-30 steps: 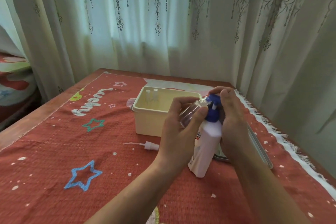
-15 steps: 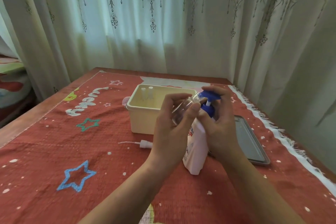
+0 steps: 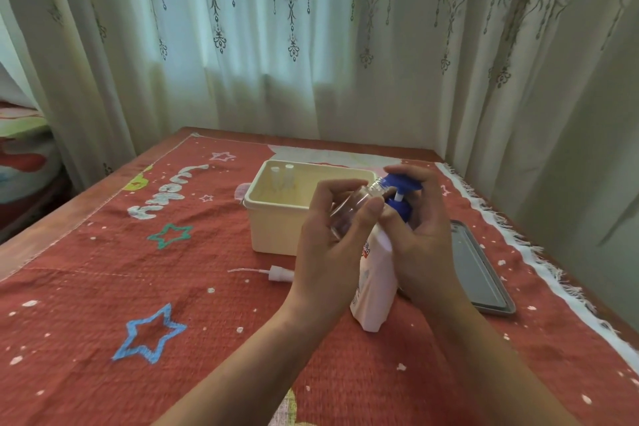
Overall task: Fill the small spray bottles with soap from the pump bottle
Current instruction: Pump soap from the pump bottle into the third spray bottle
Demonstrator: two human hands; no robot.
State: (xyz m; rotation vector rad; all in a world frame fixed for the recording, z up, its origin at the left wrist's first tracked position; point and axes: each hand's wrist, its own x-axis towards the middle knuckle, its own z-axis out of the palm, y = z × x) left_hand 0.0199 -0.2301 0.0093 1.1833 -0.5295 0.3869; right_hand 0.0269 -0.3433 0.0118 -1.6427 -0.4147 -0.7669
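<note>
We line a small spray bottle (image 3: 349, 209) up with the pump bottle (image 3: 377, 277) standing on the red cloth (image 3: 173, 287).
Our left hand (image 3: 332, 245) grips the clear bottle in the air, its long axis tilted from lower left to upper right, open neck pointing at the blue pump head (image 3: 403, 183); our right hand (image 3: 425, 239) curls over that head. Risk, as we judge it: the narrow neck slips off the spout on the press and soap runs over our fingers, or a sideways push tips the pump bottle.

Clear glossy plastic spray bottle (image 3: 349, 209) in grip; behind it, matt cream plastic tub (image 3: 276, 218); beneath, coarse woven cloth (image 3: 103, 287).
</note>
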